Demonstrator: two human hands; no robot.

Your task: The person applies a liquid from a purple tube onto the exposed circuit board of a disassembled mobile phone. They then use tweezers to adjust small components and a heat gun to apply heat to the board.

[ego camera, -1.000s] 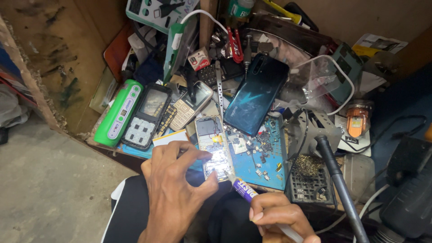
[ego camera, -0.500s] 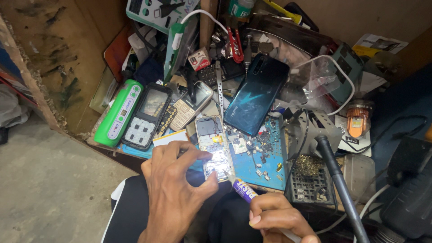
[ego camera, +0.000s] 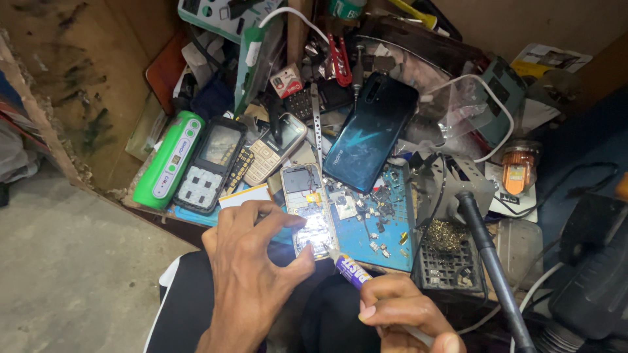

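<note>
The left hand [ego camera: 252, 287] is reaching over the near edge of the desk [ego camera: 98, 98], its thumb and fingers clamped on the lower end of an opened phone board [ego camera: 309, 209], which is glowing white where the thumb is pressing it. The board is lying at the near edge, its top end pointing away from the person, just beside the left edge of a blue work mat [ego camera: 376, 222]. The right hand [ego camera: 402, 317] is closing its fingers around a purple-and-white syringe tube [ego camera: 353, 273], whose tip is touching the lower right corner of the board.

The blue mat is serving as a shallow tray: small screws, chips and metal scraps are lying scattered across it. Right of the mat, a black holder [ego camera: 445, 258] is carrying a wad of brass cleaning wool in its top, and a soldering iron with a black handle [ego camera: 487, 255] is slanting across it toward the near right corner.

A dark teal smartphone [ego camera: 369, 134] is lying face down beyond the mat, its lower end overlapping the mat's far edge. Toward the left edge are sitting a beige keypad phone [ego camera: 271, 149], a black phone frame [ego camera: 210, 167] and a green power bank [ego camera: 169, 160], side by side. A small amber jar [ego camera: 520, 168] is standing toward the right edge; I cannot tell what it is holding.
</note>
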